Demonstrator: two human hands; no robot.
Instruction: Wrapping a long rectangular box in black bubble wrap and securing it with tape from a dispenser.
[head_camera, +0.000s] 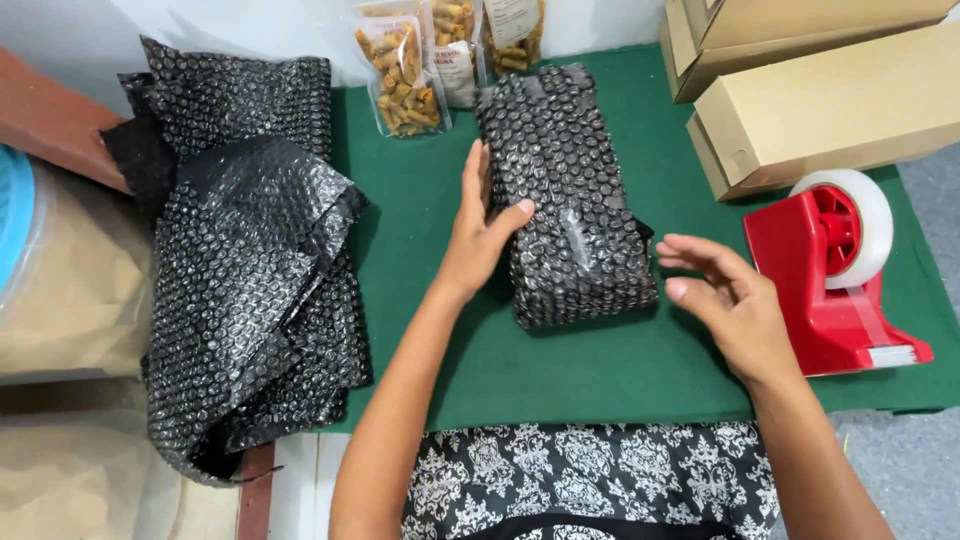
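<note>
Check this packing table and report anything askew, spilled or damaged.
Nothing looks spilled or damaged. The wrapped bundle lies slightly skewed on the green mat, the left hand touching it. Loose bubble wrap is heaped crumpled beyond the mat's left edge.

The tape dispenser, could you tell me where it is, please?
In the head view, the tape dispenser stands at right on the green mat, beyond the right hand, below the boxes.
</note>
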